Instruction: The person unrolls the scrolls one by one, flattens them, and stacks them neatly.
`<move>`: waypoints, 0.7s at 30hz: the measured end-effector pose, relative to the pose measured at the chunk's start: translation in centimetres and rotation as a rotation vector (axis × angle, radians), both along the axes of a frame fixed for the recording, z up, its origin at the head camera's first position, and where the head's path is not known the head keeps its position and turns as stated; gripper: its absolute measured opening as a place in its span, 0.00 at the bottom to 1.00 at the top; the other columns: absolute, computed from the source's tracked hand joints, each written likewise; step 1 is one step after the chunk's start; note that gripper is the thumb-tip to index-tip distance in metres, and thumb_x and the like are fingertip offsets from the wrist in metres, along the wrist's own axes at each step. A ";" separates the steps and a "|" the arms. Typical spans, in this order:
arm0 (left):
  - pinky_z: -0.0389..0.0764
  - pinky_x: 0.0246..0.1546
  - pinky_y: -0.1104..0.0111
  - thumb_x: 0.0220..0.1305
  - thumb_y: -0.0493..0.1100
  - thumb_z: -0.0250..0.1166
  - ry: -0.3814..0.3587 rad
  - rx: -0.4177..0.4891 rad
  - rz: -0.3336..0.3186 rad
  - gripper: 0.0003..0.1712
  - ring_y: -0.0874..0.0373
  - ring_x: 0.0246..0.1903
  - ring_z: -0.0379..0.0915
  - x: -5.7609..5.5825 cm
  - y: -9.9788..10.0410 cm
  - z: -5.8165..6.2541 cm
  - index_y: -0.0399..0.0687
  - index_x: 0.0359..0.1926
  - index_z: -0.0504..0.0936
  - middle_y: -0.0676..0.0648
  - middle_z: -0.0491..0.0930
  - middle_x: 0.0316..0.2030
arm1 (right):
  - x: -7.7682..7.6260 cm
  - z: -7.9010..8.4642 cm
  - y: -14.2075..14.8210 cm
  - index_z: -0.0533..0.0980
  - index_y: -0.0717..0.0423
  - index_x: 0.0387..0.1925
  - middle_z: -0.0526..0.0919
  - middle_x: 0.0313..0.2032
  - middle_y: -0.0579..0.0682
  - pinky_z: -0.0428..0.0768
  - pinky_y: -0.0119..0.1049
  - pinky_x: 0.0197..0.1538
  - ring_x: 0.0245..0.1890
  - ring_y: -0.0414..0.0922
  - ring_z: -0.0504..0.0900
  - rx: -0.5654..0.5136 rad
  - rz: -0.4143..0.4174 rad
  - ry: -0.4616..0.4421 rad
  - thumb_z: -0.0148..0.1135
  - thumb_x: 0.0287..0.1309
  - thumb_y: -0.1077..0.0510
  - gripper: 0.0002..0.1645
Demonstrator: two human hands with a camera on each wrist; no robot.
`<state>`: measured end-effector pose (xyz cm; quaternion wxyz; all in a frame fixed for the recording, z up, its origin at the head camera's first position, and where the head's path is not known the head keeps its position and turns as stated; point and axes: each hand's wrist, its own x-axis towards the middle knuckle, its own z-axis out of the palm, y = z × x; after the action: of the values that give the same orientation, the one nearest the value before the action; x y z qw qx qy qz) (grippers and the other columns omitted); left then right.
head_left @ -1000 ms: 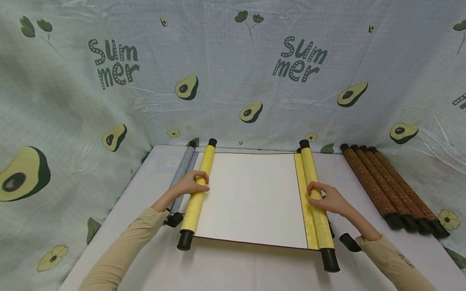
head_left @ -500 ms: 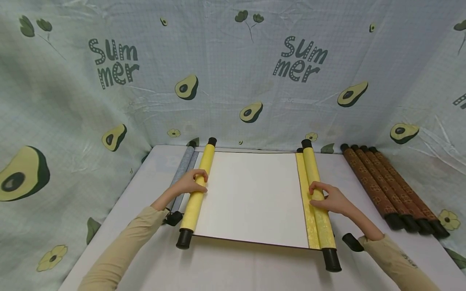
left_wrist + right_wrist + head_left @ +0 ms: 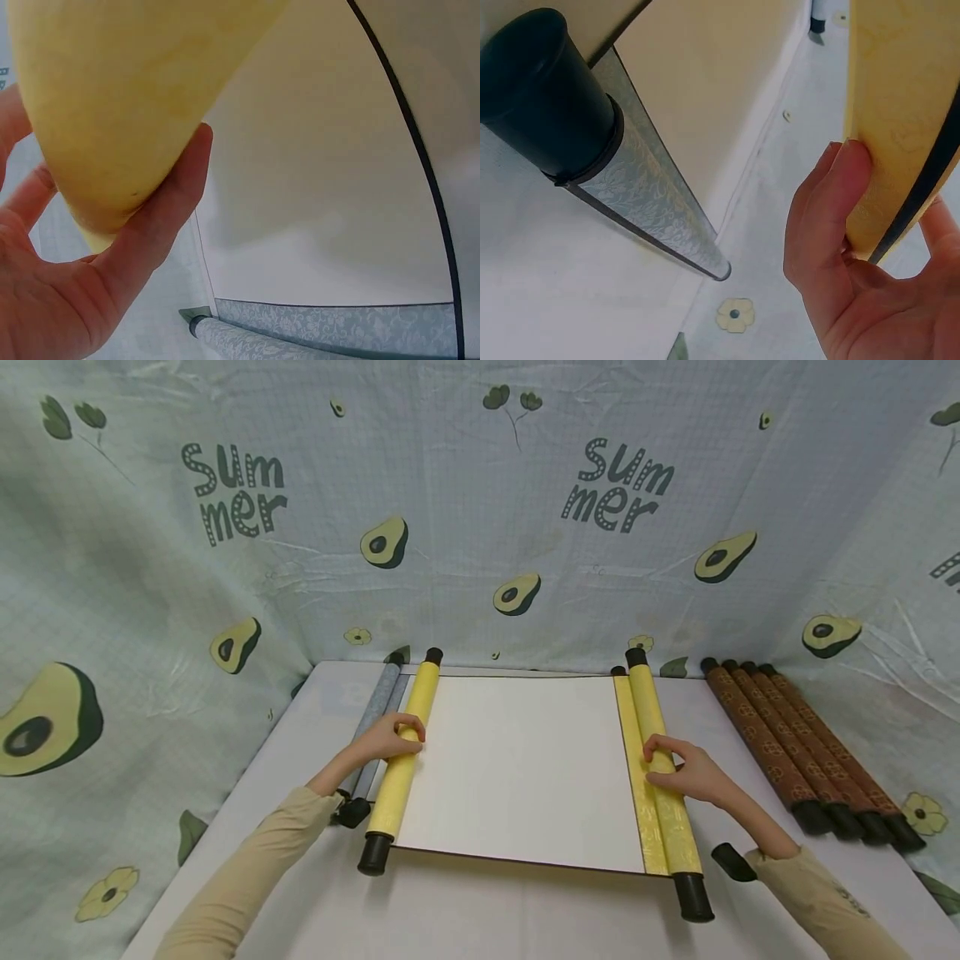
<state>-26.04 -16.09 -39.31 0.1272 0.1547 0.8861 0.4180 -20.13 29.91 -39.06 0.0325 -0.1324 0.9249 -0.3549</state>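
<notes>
A hanging scroll with yellow rolled ends is partly unrolled, its white sheet (image 3: pixel 525 768) stretched between them with the near edge raised off the table. My left hand (image 3: pixel 384 738) grips the left yellow roll (image 3: pixel 395 793), thumb and fingers curled round it in the left wrist view. On the other side my right hand (image 3: pixel 692 768) grips the right yellow roll (image 3: pixel 677 835); a yellow strip shows beside it. Under this scroll lies another, with a blue-grey patterned roll (image 3: pixel 381 693) on the left and a matching dark-capped roll (image 3: pixel 649 191) on the right. Most of it is hidden.
Several brown patterned scrolls (image 3: pixel 780 760) with black end caps lie side by side at the table's right. Behind the white table (image 3: pixel 465 918) hangs a cloth (image 3: pixel 450 485) printed with avocados and lettering.
Both hands have drawn slightly apart, the left roll shifting left and the right roll shifting right. The white span between them has widened a little.
</notes>
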 end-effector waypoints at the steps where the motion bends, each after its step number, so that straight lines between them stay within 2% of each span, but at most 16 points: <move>1: 0.66 0.15 0.72 0.51 0.40 0.64 0.008 0.001 -0.003 0.10 0.58 0.19 0.64 0.0 0.0 0.0 0.38 0.33 0.75 0.40 0.71 0.32 | 0.0 0.0 0.0 0.70 0.57 0.33 0.72 0.38 0.55 0.69 0.31 0.25 0.34 0.46 0.67 0.003 -0.004 0.001 0.64 0.45 0.58 0.14; 5: 0.65 0.21 0.70 0.44 0.43 0.70 0.076 -0.015 -0.024 0.17 0.57 0.24 0.62 0.1 -0.1 -0.1 0.40 0.30 0.71 0.44 0.68 0.30 | 0.1 -0.2 0.2 0.70 0.57 0.34 0.72 0.39 0.56 0.69 0.31 0.25 0.34 0.45 0.67 0.004 -0.011 0.001 0.64 0.46 0.58 0.14; 9: 0.64 0.22 0.69 0.40 0.39 0.72 0.114 -0.024 -0.042 0.19 0.56 0.25 0.60 0.1 -0.2 -0.3 0.40 0.28 0.68 0.45 0.66 0.28 | 0.1 -0.4 0.3 0.70 0.57 0.34 0.72 0.39 0.56 0.70 0.32 0.25 0.33 0.44 0.67 -0.005 -0.011 -0.002 0.64 0.46 0.58 0.14; 15: 0.62 0.16 0.71 0.41 0.30 0.65 0.070 0.025 -0.046 0.17 0.59 0.17 0.57 0.3 -0.6 -0.3 0.37 0.30 0.66 0.40 0.64 0.33 | 0.2 -0.3 0.5 0.70 0.56 0.35 0.72 0.39 0.55 0.70 0.31 0.25 0.34 0.43 0.67 -0.001 -0.006 -0.006 0.64 0.46 0.57 0.14; 21: 0.64 0.15 0.72 0.48 0.34 0.61 0.026 -0.009 -0.005 0.11 0.58 0.17 0.61 0.4 -1.0 0.0 0.38 0.35 0.72 0.35 0.69 0.37 | 0.3 0.0 0.9 0.70 0.56 0.36 0.72 0.41 0.55 0.70 0.30 0.25 0.34 0.41 0.67 -0.005 0.002 -0.001 0.64 0.47 0.57 0.14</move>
<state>-25.66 -17.13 -39.29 0.1174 0.1618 0.8891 0.4118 -19.82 30.80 -39.07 0.0330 -0.1334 0.9239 -0.3570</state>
